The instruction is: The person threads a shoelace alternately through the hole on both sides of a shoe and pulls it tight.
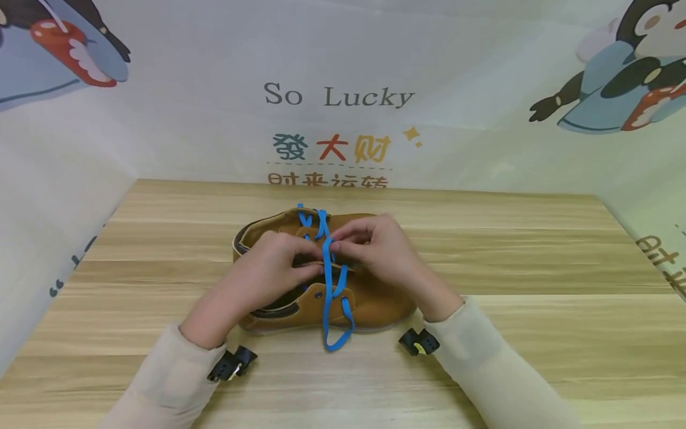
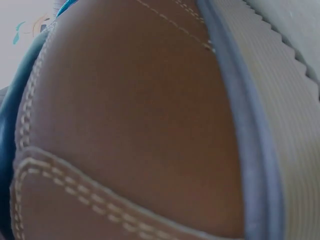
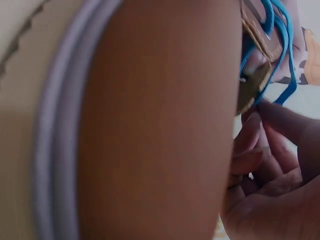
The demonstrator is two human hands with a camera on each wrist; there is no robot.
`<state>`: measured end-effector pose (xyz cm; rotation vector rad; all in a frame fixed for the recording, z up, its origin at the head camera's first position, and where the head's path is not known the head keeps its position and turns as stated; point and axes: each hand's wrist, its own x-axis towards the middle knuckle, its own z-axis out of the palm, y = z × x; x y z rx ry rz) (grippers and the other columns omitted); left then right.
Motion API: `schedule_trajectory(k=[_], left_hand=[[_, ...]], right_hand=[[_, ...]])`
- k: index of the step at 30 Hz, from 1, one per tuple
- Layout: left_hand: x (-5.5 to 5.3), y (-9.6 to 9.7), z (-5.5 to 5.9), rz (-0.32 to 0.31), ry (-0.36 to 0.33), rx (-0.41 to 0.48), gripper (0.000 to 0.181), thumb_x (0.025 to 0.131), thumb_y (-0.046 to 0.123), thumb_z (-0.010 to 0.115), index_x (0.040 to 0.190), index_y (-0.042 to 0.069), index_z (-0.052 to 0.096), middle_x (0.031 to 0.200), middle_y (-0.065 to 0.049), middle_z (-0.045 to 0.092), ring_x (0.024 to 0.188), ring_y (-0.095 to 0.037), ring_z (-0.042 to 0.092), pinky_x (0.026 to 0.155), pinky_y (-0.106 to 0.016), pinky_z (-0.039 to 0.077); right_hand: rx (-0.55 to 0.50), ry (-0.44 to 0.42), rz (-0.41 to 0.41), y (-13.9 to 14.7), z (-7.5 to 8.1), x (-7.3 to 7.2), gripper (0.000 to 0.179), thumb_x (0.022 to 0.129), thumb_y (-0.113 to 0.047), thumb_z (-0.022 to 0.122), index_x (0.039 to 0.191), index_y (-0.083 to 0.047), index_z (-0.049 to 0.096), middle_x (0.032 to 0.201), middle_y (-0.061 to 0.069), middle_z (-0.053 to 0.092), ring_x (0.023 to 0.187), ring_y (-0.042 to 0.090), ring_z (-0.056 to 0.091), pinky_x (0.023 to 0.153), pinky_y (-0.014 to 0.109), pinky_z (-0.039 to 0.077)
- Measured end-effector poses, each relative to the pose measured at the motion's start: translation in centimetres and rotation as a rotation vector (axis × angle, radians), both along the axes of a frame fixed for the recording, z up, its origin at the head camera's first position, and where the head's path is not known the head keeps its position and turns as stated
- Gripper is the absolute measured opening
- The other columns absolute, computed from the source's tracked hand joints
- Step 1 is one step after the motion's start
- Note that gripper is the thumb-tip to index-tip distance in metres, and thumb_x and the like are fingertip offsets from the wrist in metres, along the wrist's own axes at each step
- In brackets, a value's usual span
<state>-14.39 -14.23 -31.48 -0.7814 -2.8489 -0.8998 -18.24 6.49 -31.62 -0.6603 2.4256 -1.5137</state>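
A brown leather shoe (image 1: 383, 301) lies across the table, its toe to the right and its opening to the left. Blue shoelace (image 1: 327, 298) runs through its eyelets and hangs in a loop over the near side. My right hand (image 1: 383, 247) pinches the lace between thumb and forefinger above the lacing. My left hand (image 1: 270, 268) reaches over the opening, thumb and fingers pinching the shoe near its tongue, their tips partly behind the lace. In the right wrist view, right fingers (image 3: 280, 145) meet the lace beside an eyelet flap (image 3: 255, 87). The left wrist view shows only shoe leather (image 2: 135, 110).
The shoe stands on a wood-grain table (image 1: 509, 256). A pale printed cloth (image 1: 343, 47) with lettering and cartoon penguins rises behind and at both sides. Small black devices (image 1: 420, 342) sit by both wrists, next to the cream sleeves (image 1: 482, 351).
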Motion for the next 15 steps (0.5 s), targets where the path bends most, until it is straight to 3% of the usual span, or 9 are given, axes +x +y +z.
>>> schedule_trajectory(k=[8, 10, 15], left_hand=[[-0.1, 0.2, 0.1, 0.028, -0.018, 0.0, 0.009, 0.09, 0.016, 0.076, 0.096, 0.011, 0.08, 0.087, 0.003, 0.077, 0.072, -0.006, 0.061, 0.071, -0.026, 0.052], [0.0, 0.3, 0.2, 0.049, -0.017, -0.004, 0.008, 0.089, 0.017, 0.077, 0.095, 0.012, 0.079, 0.086, 0.003, 0.077, 0.073, -0.006, 0.063, 0.072, -0.028, 0.054], [1.2, 0.7, 1.1, 0.183, 0.054, -0.094, 0.015, 0.083, 0.024, 0.085, 0.088, 0.015, 0.075, 0.082, 0.004, 0.073, 0.074, -0.011, 0.065, 0.067, -0.032, 0.054]], right_hand=[[0.056, -0.085, 0.017, -0.1, -0.1, 0.2, 0.011, 0.094, -0.01, 0.071, 0.1, -0.003, 0.077, 0.086, 0.01, 0.078, 0.063, 0.011, 0.059, 0.057, 0.022, 0.046], [0.062, -0.087, 0.034, 0.0, -0.2, 0.2, 0.011, 0.094, -0.01, 0.071, 0.1, -0.003, 0.077, 0.086, 0.009, 0.077, 0.063, 0.012, 0.058, 0.058, 0.022, 0.047], [0.12, -0.06, 0.088, 0.4, -0.3, 0.0, 0.011, 0.093, -0.013, 0.072, 0.098, -0.005, 0.078, 0.09, 0.005, 0.077, 0.073, 0.01, 0.059, 0.067, 0.024, 0.048]])
